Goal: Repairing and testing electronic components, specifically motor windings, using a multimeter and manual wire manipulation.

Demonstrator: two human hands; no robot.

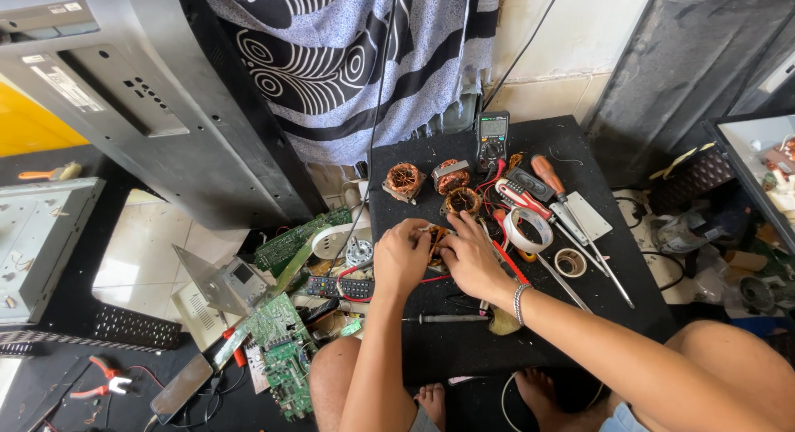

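Knees and bare feet lowest, then both hands: left hand [401, 254] and right hand [469, 254] pinch a copper-wound coil [436, 237] between their fingertips. Best steadied on the black mat [464, 341]; a screwdriver [447, 318] lies just behind the wrists.

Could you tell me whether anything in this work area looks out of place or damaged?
Yes. Bare circuit boards lie loose on the floor left of the black mat, among wires and red-handled pliers. Both hands, left and right, hold a copper-wound coil; similar coils sit loose beyond it.
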